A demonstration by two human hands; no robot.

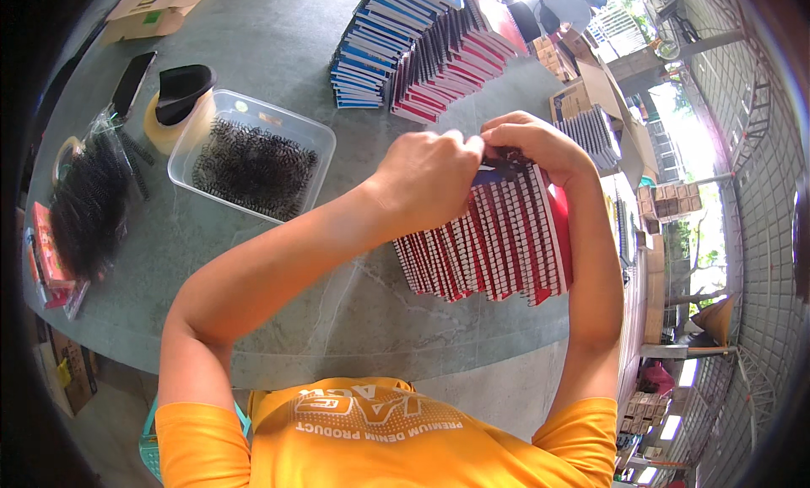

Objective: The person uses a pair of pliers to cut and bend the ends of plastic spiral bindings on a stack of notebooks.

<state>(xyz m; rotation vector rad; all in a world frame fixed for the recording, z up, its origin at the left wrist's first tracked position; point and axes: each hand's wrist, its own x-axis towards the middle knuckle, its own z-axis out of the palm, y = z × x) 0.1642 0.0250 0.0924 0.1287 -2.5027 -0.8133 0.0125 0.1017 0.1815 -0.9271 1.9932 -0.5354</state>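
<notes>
In front of me stands a stack of red notebooks (481, 243) with white-and-dark bound edges turned toward me. My left hand (430, 177) is closed at the stack's far left end, fingers curled in. Close beside it, my right hand (540, 146) is bent over the far end with its fingertips pinched together. Between the two hands shows a small dark and blue part (498, 169), partly covered by the fingers; its kind is unclear. To the left, a clear plastic box (326, 155) contains many short black binding coils (253, 167).
Blue notebooks (371, 49) and red notebooks (460, 62) lie stacked at the far side. Tape rolls (160, 125), a phone-like black slab (133, 83) and a bag of black coils (89, 201) are on the left. Cartons (582, 100) and another person (565, 11) are far right.
</notes>
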